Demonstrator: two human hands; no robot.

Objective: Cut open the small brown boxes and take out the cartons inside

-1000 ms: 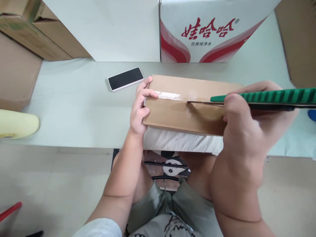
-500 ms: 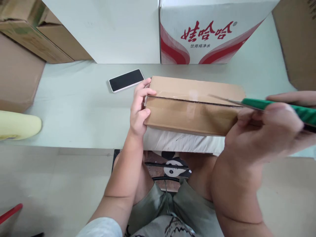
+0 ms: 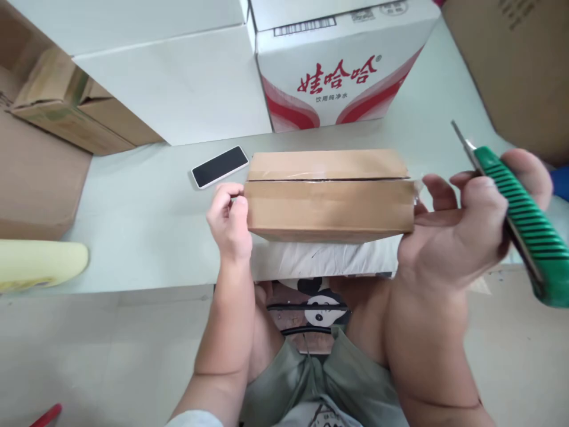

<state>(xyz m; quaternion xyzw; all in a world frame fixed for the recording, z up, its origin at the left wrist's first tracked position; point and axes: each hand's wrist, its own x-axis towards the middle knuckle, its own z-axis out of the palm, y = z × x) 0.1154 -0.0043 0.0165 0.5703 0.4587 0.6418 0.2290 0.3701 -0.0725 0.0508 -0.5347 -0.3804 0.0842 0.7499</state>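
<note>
A brown cardboard box (image 3: 329, 204) rests near the table's front edge, a dark slit running lengthwise between its top flaps. Clear tape clings around the slit and at the right end. My left hand (image 3: 229, 219) is closed at the box's left end, thumb and curled fingers against it. In my right hand (image 3: 462, 225) is a green utility knife (image 3: 522, 207), gripped between thumb and fingers with its blade out, pointing up and away to the left. The other fingers of that hand are by the box's right end.
A phone (image 3: 220, 167) lies behind my left hand. White cartons, one with red lettering (image 3: 338, 80), stand at the back. Brown boxes (image 3: 89, 112) are at the left, another (image 3: 524, 71) at the right. A pale yellow object (image 3: 44, 261) lies at the left edge.
The knife has come off the slit, and its blade has swung upward at the right. The box now sits straighter, its front side facing me more. My left thumb has moved to its end.
</note>
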